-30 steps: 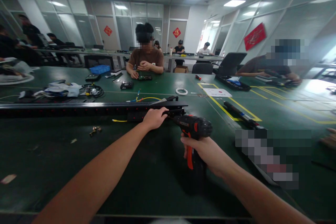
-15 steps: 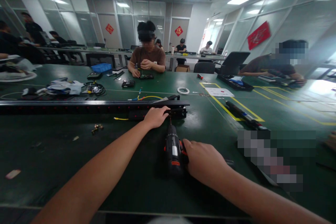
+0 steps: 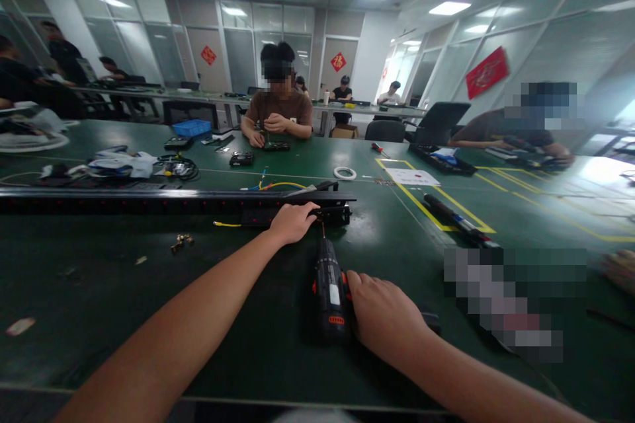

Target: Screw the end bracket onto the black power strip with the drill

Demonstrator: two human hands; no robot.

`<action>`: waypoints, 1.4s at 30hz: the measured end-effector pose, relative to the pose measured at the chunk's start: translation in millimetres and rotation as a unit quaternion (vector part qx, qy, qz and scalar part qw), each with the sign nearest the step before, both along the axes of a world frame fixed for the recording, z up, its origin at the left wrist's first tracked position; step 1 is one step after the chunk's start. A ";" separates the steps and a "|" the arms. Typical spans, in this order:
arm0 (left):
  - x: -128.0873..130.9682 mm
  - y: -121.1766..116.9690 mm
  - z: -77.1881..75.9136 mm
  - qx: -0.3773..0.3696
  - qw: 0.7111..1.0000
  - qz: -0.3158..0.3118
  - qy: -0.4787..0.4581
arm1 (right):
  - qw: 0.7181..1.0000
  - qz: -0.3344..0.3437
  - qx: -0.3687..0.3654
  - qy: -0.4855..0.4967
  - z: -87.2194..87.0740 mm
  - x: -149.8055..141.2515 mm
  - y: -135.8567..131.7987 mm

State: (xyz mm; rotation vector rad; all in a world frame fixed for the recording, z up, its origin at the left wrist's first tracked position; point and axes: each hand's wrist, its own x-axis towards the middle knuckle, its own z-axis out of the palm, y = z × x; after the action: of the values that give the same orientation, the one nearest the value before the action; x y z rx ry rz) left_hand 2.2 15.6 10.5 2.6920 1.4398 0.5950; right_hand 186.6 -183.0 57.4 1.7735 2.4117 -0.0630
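Observation:
My left hand [image 3: 292, 223] is closed on the right end of a long black metal rail [image 3: 149, 201] lying across the table. My right hand [image 3: 384, 307] grips a black and orange cordless drill [image 3: 328, 287], turned on its side, its handle pointing right. The drill's thin bit reaches up to the near face of the rail's end, beside my left fingertips; whether it touches a screw I cannot tell. A yellow wire [image 3: 227, 224] sticks out at the rail's near side, and several brass-coloured small parts [image 3: 182, 242] lie in front of it.
Behind the rail are a white ring of tape [image 3: 344, 173], bundled cables [image 3: 176, 167] and a blue bin [image 3: 191, 127]. A second power tool [image 3: 459, 221] lies at right near a paper sheet [image 3: 413, 176]. A co-worker [image 3: 278, 109] sits opposite; another [image 3: 516, 125] leans at right.
My right hand has turned the drill from upright onto its side, bringing its bit to point away from me at the rail's end. My left hand has stayed on the rail.

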 end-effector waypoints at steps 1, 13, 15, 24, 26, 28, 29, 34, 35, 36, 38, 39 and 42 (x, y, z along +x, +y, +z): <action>0.0 -0.2 0.3 -0.003 1.000 0.001 0.001 | 1.000 0.001 0.000 0.000 0.0 0.2 -0.3; -1.3 4.8 -1.7 -0.012 1.000 -0.006 0.005 | 1.000 0.005 -0.009 0.013 -1.0 3.8 4.1; -1.9 4.8 -1.8 -0.014 1.000 -0.011 0.004 | 1.000 0.003 -0.014 0.016 -0.3 3.9 4.4; -2.7 6.1 -3.4 -0.006 1.000 -0.021 0.001 | 0.999 -0.002 -0.020 0.026 -0.6 3.9 4.2; -2.8 6.6 -4.1 -0.003 1.000 -0.023 -0.001 | 0.999 -0.005 -0.024 0.026 0.5 3.2 4.5; -3.0 7.0 -4.7 -0.001 1.000 -0.024 -0.002 | 0.999 -0.009 -0.028 0.022 2.0 2.6 4.7; -3.2 7.1 -5.0 -0.001 1.000 -0.025 -0.002 | 0.999 -0.010 -0.029 0.019 2.8 2.5 4.7; -3.8 7.4 -5.9 0.002 1.000 -0.025 -0.002 | 1.000 -0.007 -0.023 0.018 3.1 3.2 4.0; -3.9 7.4 -5.9 0.003 1.000 -0.026 -0.002 | 1.000 -0.006 -0.021 0.018 2.6 3.4 4.1; -3.9 7.3 -5.7 0.005 1.000 -0.026 -0.003 | 1.000 -0.005 -0.020 0.018 2.1 3.4 4.3; -4.0 7.1 -5.1 0.006 1.000 -0.025 -0.004 | 1.000 -0.003 -0.020 0.019 1.3 3.3 4.8; -4.0 7.0 -4.7 0.006 1.000 -0.025 -0.004 | 1.000 -0.003 -0.022 0.020 1.1 3.2 5.0; -4.0 6.6 -3.4 0.000 1.000 -0.028 -0.005 | 1.000 -0.004 -0.019 0.023 0.7 3.3 4.8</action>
State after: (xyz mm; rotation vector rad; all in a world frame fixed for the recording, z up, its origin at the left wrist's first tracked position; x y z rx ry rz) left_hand -1.8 22.3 7.0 2.7155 1.3583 0.6033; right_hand 189.9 -178.2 58.1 1.7844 2.4179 -0.1511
